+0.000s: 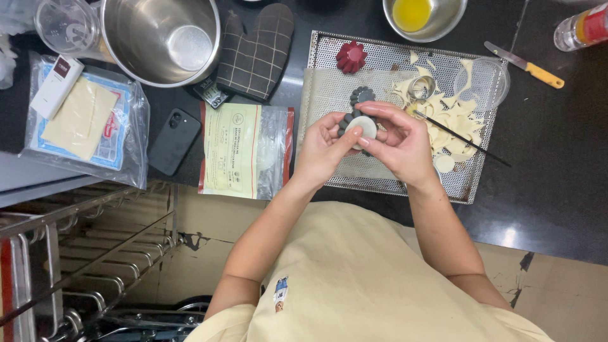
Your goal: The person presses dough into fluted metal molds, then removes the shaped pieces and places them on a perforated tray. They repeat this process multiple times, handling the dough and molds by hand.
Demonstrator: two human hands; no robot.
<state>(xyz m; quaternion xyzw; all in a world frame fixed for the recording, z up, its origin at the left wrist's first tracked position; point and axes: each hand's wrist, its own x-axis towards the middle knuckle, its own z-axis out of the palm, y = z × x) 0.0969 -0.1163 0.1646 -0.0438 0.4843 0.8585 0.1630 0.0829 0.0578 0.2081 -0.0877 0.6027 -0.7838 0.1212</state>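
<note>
fingers of both hands (364, 142) pinch a pale dough round (361, 128) into a dark fluted mould (348, 121), face upward.

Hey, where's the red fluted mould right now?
In the head view, the red fluted mould sits at the top left corner of the perforated tray, just right of the oven mitt, above both hands.

Dark glossy counter (557, 190), lamp glare; metal rack (76, 253) below left; worn floor (202, 221).
</note>
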